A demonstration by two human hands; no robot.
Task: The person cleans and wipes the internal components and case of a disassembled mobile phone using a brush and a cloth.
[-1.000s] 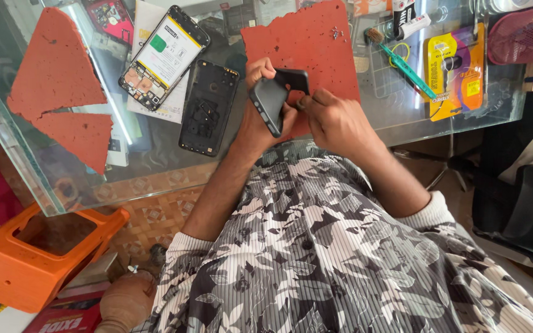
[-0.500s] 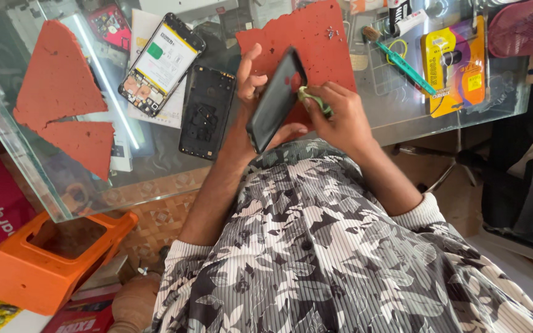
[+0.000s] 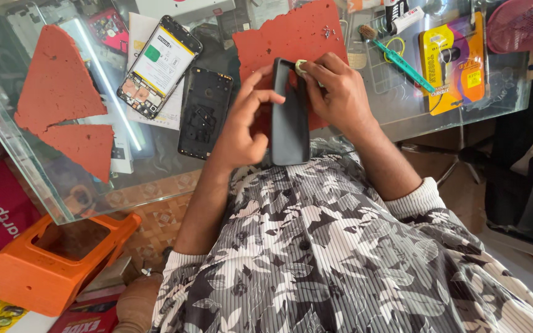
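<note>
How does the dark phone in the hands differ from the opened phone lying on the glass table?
The dark phone is held off the table between the left hand and the right hand; the opened phone lies flat on the glass table, untouched. The dark phone shows a plain closed surface; the opened phone shows its battery and boards. Both are slim rectangles of similar size.

Left hand (image 3: 242,120) half curled, fingers spread; right hand (image 3: 334,92) pinching, both forearms raised.
</note>
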